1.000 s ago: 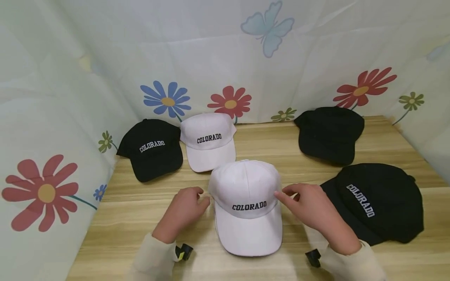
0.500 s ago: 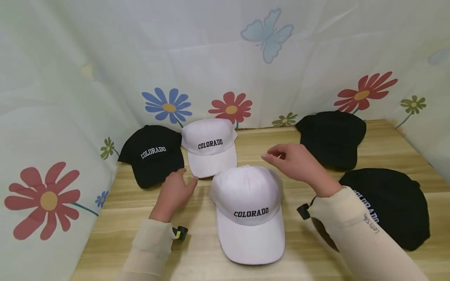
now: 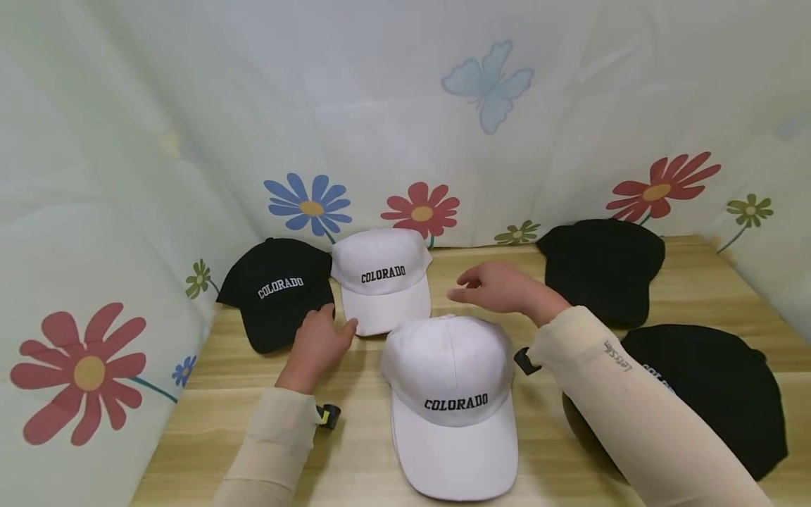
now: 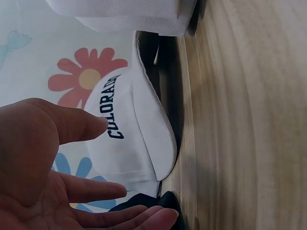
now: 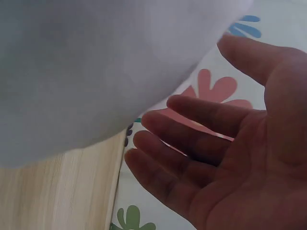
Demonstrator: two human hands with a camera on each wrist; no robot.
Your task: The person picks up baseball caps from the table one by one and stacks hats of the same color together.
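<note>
A white cap (image 3: 455, 451) lettered COLORADO stands at the front middle of the wooden table, brim toward me. Behind it and to the left is a second white cap (image 3: 381, 260), beside a black COLORADO cap (image 3: 272, 267). My left hand (image 3: 319, 345) is near the brims of those two, thumb and fingers apart, holding nothing. In the left wrist view its thumb overlaps the white cap's (image 4: 112, 139) lettering. My right hand (image 3: 500, 287) hovers behind the front white cap's crown, fingers loosely bent and nothing in them; the right wrist view shows its palm beside white fabric (image 5: 86, 72).
Another black cap (image 3: 602, 271) lies at the back right. A larger-looking black cap (image 3: 709, 394) sits at the front right, partly behind my right sleeve (image 3: 621, 394). A flower-printed cloth (image 3: 355, 141) hangs behind and along both sides of the table.
Both hands have left the sides of the front white cap. The left moved up toward the rear caps; the right rose, then swung left behind the crown. The view tilted upward slightly.
</note>
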